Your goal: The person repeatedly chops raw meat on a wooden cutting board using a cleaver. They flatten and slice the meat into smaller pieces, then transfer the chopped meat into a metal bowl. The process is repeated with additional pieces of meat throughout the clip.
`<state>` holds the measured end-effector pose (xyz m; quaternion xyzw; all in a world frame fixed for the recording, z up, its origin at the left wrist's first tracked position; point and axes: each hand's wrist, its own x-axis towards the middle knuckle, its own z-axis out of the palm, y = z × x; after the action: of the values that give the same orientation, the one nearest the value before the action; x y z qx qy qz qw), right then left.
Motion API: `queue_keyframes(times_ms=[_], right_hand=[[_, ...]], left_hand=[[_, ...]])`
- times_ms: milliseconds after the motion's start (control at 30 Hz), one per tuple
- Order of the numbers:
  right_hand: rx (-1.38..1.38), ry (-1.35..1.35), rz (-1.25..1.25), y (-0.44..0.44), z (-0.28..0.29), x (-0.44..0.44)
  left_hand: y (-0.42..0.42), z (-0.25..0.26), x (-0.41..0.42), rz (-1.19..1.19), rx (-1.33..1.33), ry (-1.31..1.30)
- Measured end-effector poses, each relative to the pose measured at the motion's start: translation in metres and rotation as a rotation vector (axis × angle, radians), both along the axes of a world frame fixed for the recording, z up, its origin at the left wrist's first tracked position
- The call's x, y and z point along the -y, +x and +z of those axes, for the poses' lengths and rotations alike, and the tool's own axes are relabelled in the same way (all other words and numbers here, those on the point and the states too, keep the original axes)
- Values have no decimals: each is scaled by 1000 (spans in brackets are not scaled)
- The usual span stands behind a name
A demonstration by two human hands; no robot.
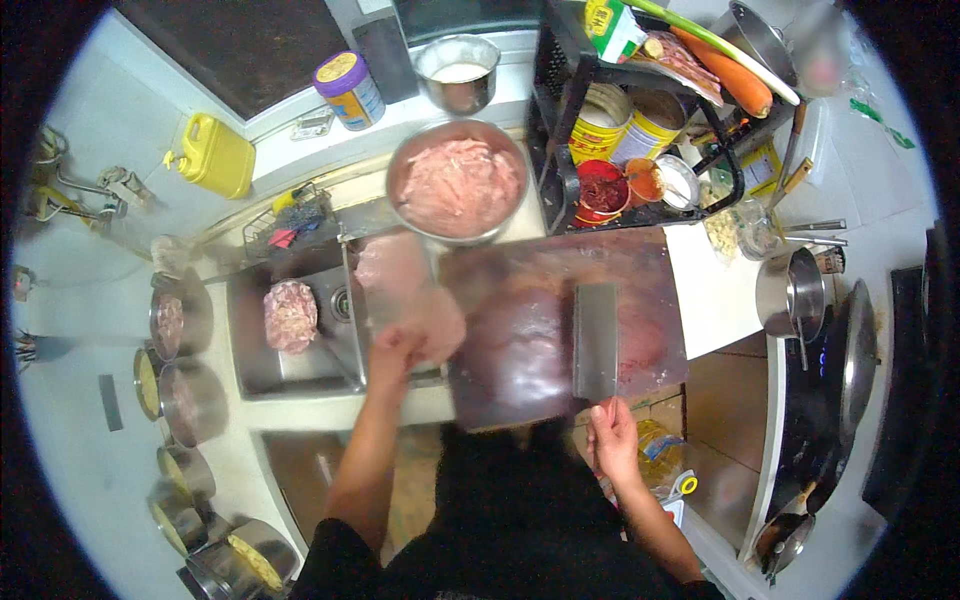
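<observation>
My left hand [399, 351] is blurred and grips a pale slab of raw meat [436, 324] between the sink and the board. Behind that slab, another pale piece of raw meat [388, 262] lies at the sink's right-hand section. My right hand [613, 435] holds a cleaver [596, 337] by its handle, the broad blade over the dark cutting board [491, 262]. A wet, shiny patch marks the board left of the blade. Beyond the board stands a steel bowl [393, 214] heaped with cut raw meat [461, 180].
The steel sink [247, 375] holds a lump of raw meat [291, 316]. Several metal pots [199, 405] line the left counter. A black rack [555, 150] with tins and seasonings stands at the back right. A saucepan [772, 292] sits by the stove [802, 420].
</observation>
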<state>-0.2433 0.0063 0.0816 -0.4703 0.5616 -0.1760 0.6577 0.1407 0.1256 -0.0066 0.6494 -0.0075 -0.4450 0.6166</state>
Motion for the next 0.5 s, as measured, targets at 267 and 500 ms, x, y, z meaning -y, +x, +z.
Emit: queue_keyframes(times_ms=[267, 500], right_hand=[[-56, -91, 54, -10, 8, -4], [-90, -67, 136, -19, 0, -12]], left_hand=[[-82, -43, 52, -272, 47, 62], [-127, -23, 57, -210, 467, 59]])
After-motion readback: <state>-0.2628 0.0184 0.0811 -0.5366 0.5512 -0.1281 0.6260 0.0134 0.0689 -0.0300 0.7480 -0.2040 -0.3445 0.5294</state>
